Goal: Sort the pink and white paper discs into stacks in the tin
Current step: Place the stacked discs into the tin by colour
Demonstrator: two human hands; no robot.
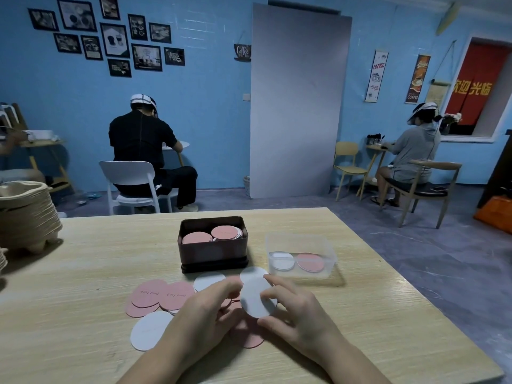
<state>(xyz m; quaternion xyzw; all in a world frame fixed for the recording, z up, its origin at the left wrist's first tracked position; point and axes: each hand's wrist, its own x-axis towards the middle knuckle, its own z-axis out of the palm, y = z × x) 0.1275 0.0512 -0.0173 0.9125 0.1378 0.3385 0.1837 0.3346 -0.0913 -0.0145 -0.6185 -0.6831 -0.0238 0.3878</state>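
A dark tin (213, 254) stands mid-table with two stacks of pink discs (225, 232) inside. In front of it, loose pink discs (163, 296) and white discs (151, 329) lie spread on the wood. My right hand (295, 311) grips a white disc (253, 293), tilted up off the table, by its right edge. My left hand (205, 309) is beside it, fingertips curled at the disc's left edge over the pile. Some discs are hidden beneath both hands.
A clear plastic box (300, 254) right of the tin holds a white and a pink disc. Stacked pulp trays (25, 217) stand at the table's left edge. Two seated people work at small tables behind. The table's right edge runs diagonally close to the box.
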